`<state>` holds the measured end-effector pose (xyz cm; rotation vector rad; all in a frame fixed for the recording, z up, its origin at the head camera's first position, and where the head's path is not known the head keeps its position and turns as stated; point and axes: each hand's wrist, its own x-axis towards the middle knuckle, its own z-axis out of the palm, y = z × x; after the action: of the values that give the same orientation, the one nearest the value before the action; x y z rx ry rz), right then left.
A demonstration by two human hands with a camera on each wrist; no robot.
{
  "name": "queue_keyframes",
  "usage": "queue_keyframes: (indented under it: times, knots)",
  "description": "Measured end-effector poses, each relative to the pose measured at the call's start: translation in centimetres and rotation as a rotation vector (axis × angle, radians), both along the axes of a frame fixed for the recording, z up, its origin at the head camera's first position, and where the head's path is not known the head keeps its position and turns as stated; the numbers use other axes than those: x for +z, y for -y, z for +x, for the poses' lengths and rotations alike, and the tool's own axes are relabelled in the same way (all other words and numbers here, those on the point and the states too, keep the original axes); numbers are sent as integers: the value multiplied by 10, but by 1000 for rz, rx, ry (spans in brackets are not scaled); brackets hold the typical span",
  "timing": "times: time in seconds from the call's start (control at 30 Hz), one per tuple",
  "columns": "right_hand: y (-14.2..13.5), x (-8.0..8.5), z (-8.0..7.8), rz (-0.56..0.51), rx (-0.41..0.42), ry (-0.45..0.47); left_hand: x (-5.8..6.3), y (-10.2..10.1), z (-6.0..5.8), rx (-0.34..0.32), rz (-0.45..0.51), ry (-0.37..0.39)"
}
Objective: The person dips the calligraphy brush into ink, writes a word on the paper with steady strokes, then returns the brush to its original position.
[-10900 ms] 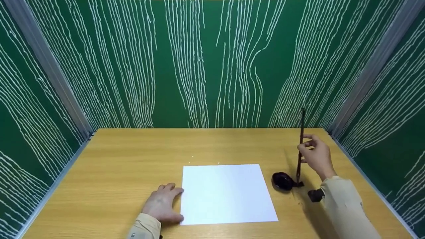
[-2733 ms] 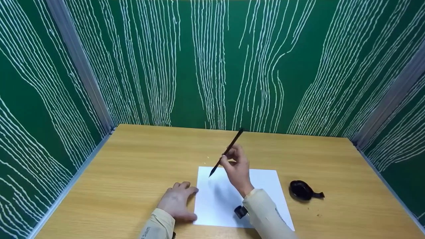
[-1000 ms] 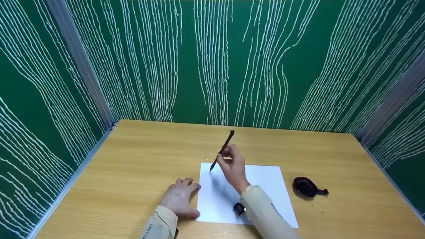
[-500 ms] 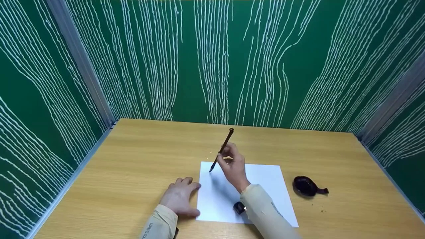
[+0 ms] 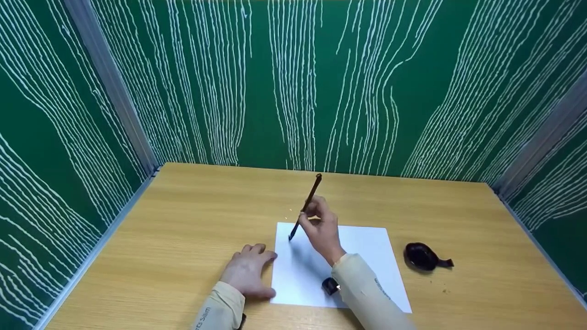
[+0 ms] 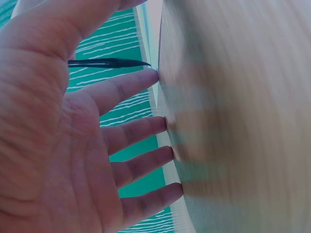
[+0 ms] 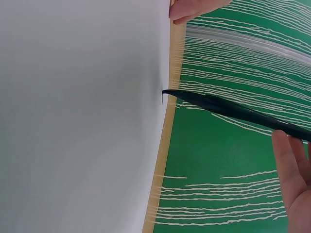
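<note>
My right hand [image 5: 323,231] pinches a dark, slender brush [image 5: 312,195] over the upper left of a white sheet of paper [image 5: 367,261]. In the right wrist view the bent tip of the brush [image 7: 209,103] touches the paper, and a short dark stroke shows at that spot. At the sheet's left edge my left hand [image 5: 247,270] rests with fingers spread, thumb and index finger at the paper's border. Its fingertips [image 6: 150,76] meet the tabletop in the left wrist view. Right of the paper lies a small black ink dish [image 5: 420,256] with a short handle.
The wooden table [image 5: 183,220] reaches back to a green wall [image 5: 257,91] covered in white wavy lines. Grey posts [image 5: 114,91] stand at the corners. Small pale specks lie behind the paper, and dark crumbs [image 5: 445,291] lie near the dish.
Earlier the right hand held the brush upright at the ink dish, then carried it left over the paper. In the last second the tip came down and moved slightly toward me; the left hand stayed put.
</note>
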<state>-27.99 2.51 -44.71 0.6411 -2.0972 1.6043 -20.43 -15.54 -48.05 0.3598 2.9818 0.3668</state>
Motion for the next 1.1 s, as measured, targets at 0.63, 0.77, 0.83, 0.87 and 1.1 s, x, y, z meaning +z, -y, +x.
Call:
queue_keyframes:
  times: [0.63, 0.77, 0.83, 0.87, 1.1]
  knots:
    - [-3, 6, 3, 15, 34, -13, 0, -1, 0, 5, 1, -8]
    - [-4, 5, 4, 12, 61, -17, 0, -1, 0, 5, -1, 1]
    - [-4, 5, 3, 12, 72, -22, 0, -1, 0, 6, -2, 8]
    - [-5, 5, 3, 12, 78, -23, 0, -1, 0, 7, -2, 9]
    - [-5, 5, 4, -4, 121, -15, -1, 0, 0, 3, 5, -2]
